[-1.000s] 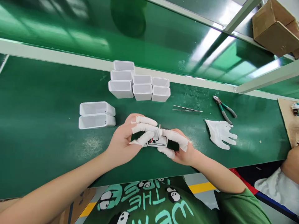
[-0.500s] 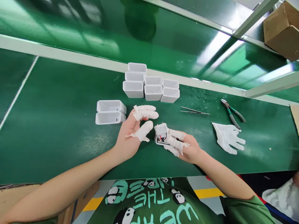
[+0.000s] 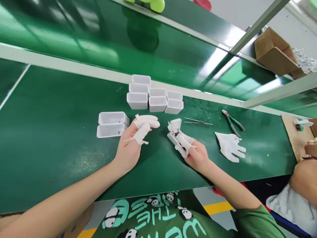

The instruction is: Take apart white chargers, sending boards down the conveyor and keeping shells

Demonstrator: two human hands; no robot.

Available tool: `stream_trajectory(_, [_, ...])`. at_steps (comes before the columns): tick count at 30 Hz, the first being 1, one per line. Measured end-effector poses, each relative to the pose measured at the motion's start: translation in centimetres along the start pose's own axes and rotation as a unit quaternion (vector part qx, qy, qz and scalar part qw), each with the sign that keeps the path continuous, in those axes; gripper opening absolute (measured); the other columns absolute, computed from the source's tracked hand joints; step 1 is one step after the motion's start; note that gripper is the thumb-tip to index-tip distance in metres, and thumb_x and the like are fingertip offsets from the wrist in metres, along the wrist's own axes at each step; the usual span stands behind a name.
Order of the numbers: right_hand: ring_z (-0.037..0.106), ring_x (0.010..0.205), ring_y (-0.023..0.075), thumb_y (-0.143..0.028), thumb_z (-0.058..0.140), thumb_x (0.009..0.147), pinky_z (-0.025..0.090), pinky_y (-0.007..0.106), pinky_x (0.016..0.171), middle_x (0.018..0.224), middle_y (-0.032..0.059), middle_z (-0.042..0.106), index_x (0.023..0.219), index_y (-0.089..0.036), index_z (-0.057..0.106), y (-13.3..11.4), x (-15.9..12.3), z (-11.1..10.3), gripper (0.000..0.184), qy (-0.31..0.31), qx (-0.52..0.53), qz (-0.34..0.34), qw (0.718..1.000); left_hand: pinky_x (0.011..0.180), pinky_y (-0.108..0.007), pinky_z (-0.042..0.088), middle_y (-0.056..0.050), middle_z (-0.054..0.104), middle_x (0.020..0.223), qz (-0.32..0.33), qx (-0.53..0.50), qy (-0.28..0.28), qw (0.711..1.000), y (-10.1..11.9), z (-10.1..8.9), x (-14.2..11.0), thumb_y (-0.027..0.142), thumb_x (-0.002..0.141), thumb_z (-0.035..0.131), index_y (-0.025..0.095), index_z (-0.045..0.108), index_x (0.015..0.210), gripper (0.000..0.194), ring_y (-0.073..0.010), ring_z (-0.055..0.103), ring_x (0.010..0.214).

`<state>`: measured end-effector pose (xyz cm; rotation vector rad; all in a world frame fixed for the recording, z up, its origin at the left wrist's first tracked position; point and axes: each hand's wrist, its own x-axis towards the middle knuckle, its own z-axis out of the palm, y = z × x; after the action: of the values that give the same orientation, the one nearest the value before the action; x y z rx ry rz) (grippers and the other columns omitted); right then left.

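Observation:
White finger covers wrap several fingers of both hands. My right hand (image 3: 192, 148) grips a small white plastic case (image 3: 173, 138) with its lid-like part (image 3: 175, 124) tilted up. Red and black wires show inside the case; its far side is hidden by the fingers. To the left, my left hand (image 3: 137, 135) is held apart from the case. Its fingers are stretched out, with the thumb in front of them from this view, and no object shows in it. Two white open-topped boxes (image 3: 110, 131) stand just left of that hand.
Several more white open-topped boxes (image 3: 137, 101) stand behind the hands. Tweezers (image 3: 198, 121), green-handled cutting pliers (image 3: 232, 123) and a white glove (image 3: 230, 147) lie to the right. A cardboard box (image 3: 274, 54) sits on the upper shelf. Another person's arm (image 3: 305, 178) shows at the right edge.
My right hand has moved right with the case and turned it, so the raised part now points up. The left thumb has drawn in toward its fingers. The head view has shifted right.

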<state>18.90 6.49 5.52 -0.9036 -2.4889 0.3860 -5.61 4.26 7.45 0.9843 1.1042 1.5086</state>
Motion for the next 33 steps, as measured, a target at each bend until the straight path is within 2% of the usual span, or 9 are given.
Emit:
stream_trajectory(5, [0.059,0.129,0.0305,-0.03,0.061,0.096,0.058,0.044,0.097,0.14,0.0187,0.058,0.145,-0.02,0.043,-1.7,1.2,-3.0,0.053,-0.015,0.034,-0.005,0.999,0.096,-0.036,0.049,-0.005,0.067,0.119,0.02,0.033,-0.019,0.999,0.1,-0.2,-0.2,0.039,0.098,0.055,0.025,0.073,0.098,0.023,-0.026,0.057,0.12])
stream_trajectory(10, [0.062,0.122,0.0303,-0.026,0.066,0.091,0.058,0.049,0.094,0.14,0.0145,0.058,0.149,-0.027,0.035,-2.5,0.8,-4.5,0.066,0.098,0.049,0.059,0.992,0.096,-0.036,0.049,-0.005,0.067,0.116,0.061,0.122,-0.025,0.99,0.3,0.3,-0.5,0.033,0.097,0.055,0.024,0.07,0.098,0.017,-0.024,0.061,0.113])
stream_trajectory(13, [0.065,0.111,0.0311,-0.033,0.066,0.091,0.058,0.049,0.09,0.131,0.0168,0.063,0.143,-0.022,0.043,-2.2,0.6,-2.7,0.058,0.042,0.016,0.074,0.996,0.094,-0.037,0.052,-0.005,0.069,0.111,0.047,0.148,-0.03,0.987,0.3,0.7,-0.6,0.032,0.096,0.054,0.023,0.068,0.097,0.017,-0.0233,0.064,0.106])
stream_trajectory(17, [0.067,0.082,0.0271,-0.031,0.056,0.095,0.057,0.041,0.069,0.092,0.013,0.071,0.109,-0.018,0.061,-1.9,1.3,-0.8,0.02,-0.02,0.009,0.086,0.996,0.093,-0.038,0.052,-0.006,0.068,0.11,0.035,0.163,-0.05,0.985,0.2,0.6,-0.9,0.031,0.096,0.052,0.023,0.067,0.104,0.019,-0.0238,0.064,0.105])
stream_trajectory(20, [0.065,0.077,0.0199,-0.027,0.059,0.092,0.056,0.034,0.07,0.093,0.0076,0.07,0.114,-0.021,0.058,-2.5,2.7,-1.7,0.023,-0.006,0.136,0.136,0.981,0.091,-0.039,0.053,-0.007,0.065,0.115,0.08,0.202,-0.049,0.975,0.0,0.2,-1.3,0.029,0.097,0.051,0.026,0.065,0.112,0.02,-0.0233,0.063,0.103])
stream_trajectory(22, [0.066,0.082,0.0175,-0.032,0.068,0.088,0.057,0.032,0.076,0.101,0.0051,0.069,0.12,-0.025,0.053,-3.1,3.7,-2.8,0.036,0.01,0.324,0.198,0.925,0.093,-0.042,0.053,-0.008,0.061,0.123,0.146,0.23,-0.054,0.961,-0.1,0.0,-1.7,0.029,0.095,0.054,0.028,0.06,0.123,0.029,-0.0255,0.061,0.108])
stream_trajectory(24, [0.068,0.087,0.0184,-0.044,0.077,0.082,0.057,0.033,0.078,0.101,0.0035,0.069,0.116,-0.027,0.051,-3.7,4.4,-3.4,0.046,0.022,0.505,0.257,0.824,0.096,-0.046,0.053,-0.011,0.058,0.132,0.239,0.244,-0.082,0.936,-0.2,0.1,-2.0,0.029,0.091,0.059,0.03,0.05,0.138,0.048,-0.0294,0.059,0.116])
stream_trajectory(27, [0.069,0.086,0.0193,-0.054,0.081,0.075,0.057,0.031,0.074,0.092,0.0008,0.068,0.104,-0.026,0.052,-4.3,4.5,-3.0,0.05,0.038,0.657,0.31,0.686,0.1,-0.049,0.053,-0.015,0.056,0.14,0.337,0.258,-0.131,0.896,-0.1,0.6,-2.2,0.025,0.089,0.064,0.028,0.033,0.152,0.071,-0.0325,0.057,0.125])
stream_trajectory(33, [0.066,0.069,0.0129,-0.049,0.08,0.078,0.057,0.024,0.061,0.086,-0.0016,0.067,0.106,-0.024,0.056,-4.7,3.4,-0.7,0.044,-0.011,0.771,0.357,0.528,0.096,-0.053,0.056,-0.017,0.06,0.135,0.298,0.281,-0.15,0.9,0.6,1.0,-1.9,0.029,0.092,0.064,0.029,0.032,0.154,0.07,-0.0348,0.06,0.122])
